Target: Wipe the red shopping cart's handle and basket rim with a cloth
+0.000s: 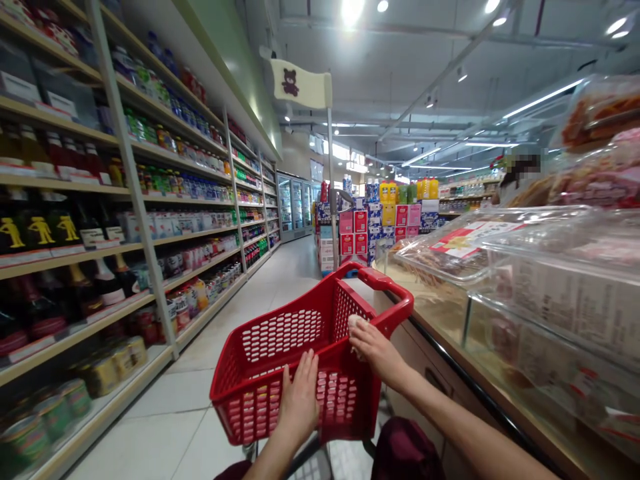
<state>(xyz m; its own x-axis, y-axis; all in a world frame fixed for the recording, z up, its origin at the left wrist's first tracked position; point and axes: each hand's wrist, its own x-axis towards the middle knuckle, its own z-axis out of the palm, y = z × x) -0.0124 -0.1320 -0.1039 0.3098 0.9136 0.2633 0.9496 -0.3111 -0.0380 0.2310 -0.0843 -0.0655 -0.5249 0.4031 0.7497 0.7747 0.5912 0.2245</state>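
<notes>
A red plastic shopping cart stands right before me, its basket walls full of oval holes. Flat against the basket's near side lies my left hand, fingers stretched out and nothing in it. My right hand is closed on a crumpled white cloth or tissue, pressed to the basket's rim near the handle end. The curved red handle rises just beyond that hand. A pole with a cream bear flag stands up behind the cart's far end.
Tall shelves of bottles and cans line the left side. On the right, a counter carries clear plastic boxes of packaged food close to the cart. Stacked drink cartons stand ahead beside the tiled aisle. A person is partly visible behind the counter.
</notes>
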